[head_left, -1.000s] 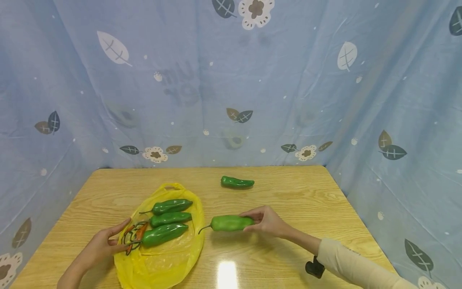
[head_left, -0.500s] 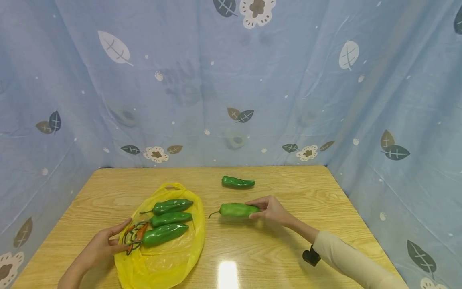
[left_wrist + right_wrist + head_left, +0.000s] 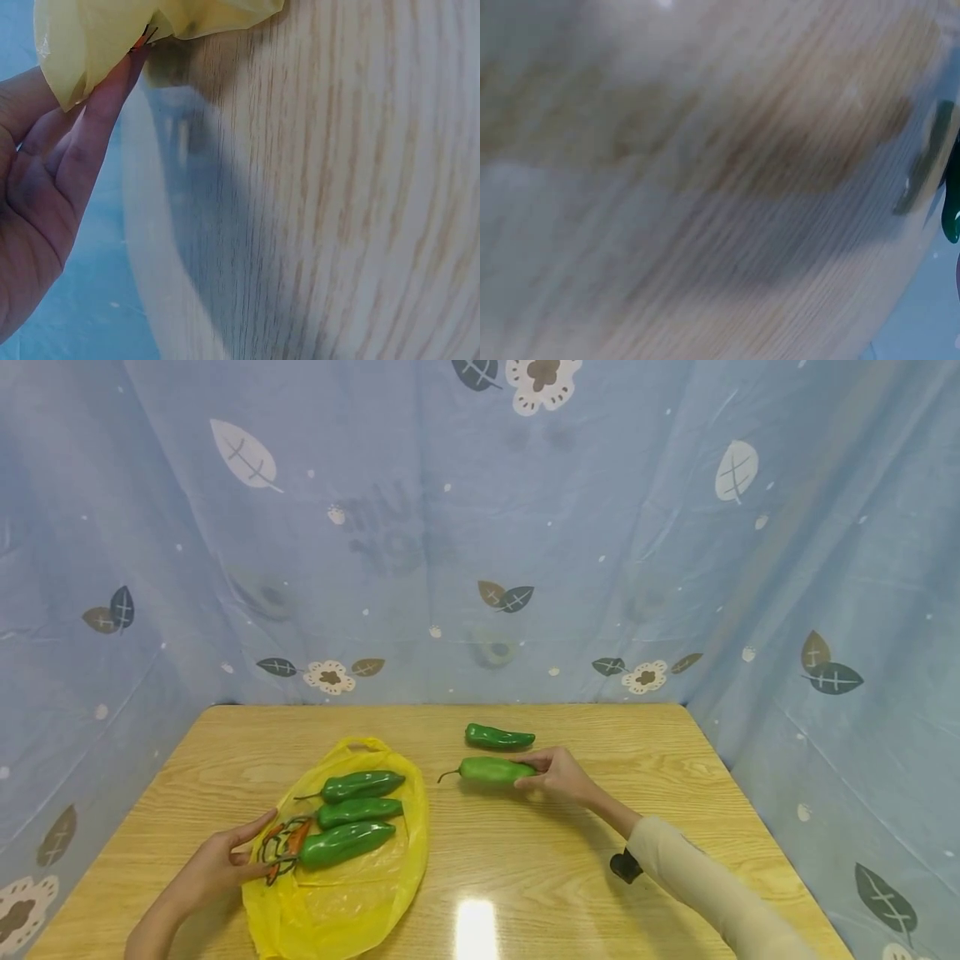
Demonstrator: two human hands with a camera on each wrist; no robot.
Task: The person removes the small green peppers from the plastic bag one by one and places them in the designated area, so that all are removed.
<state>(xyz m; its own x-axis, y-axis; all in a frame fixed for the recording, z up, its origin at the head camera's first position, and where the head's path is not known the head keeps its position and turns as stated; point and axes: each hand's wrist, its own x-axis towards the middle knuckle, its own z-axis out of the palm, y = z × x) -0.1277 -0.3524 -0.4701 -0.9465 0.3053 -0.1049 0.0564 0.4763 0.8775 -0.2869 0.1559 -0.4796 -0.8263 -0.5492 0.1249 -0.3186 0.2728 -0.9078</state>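
My right hand (image 3: 558, 774) pinches the blunt end of a light green pepper (image 3: 489, 769), its thin stem pointing left, low above the table. Just behind it lies a darker green pepper (image 3: 498, 737) with no visible stem. On the left, three dark green peppers (image 3: 360, 811) lie side by side on a yellow plastic bag (image 3: 360, 906). My left hand (image 3: 213, 867) pinches the bag's left edge between thumb and fingers. The left wrist view shows this hand (image 3: 56, 172) at the bag's lifted edge (image 3: 97, 45). The right wrist view catches only part of a dark green pepper (image 3: 952, 199).
A wooden table (image 3: 600, 877) carries everything. Blue printed curtain (image 3: 420, 527) encloses its back and sides. A small black device (image 3: 626, 865) is at the right wrist, by the cream sleeve (image 3: 697, 877).
My right hand has carried the light green pepper away from me and slightly right, close to the pepper at the back. My left hand has stayed on the bag.
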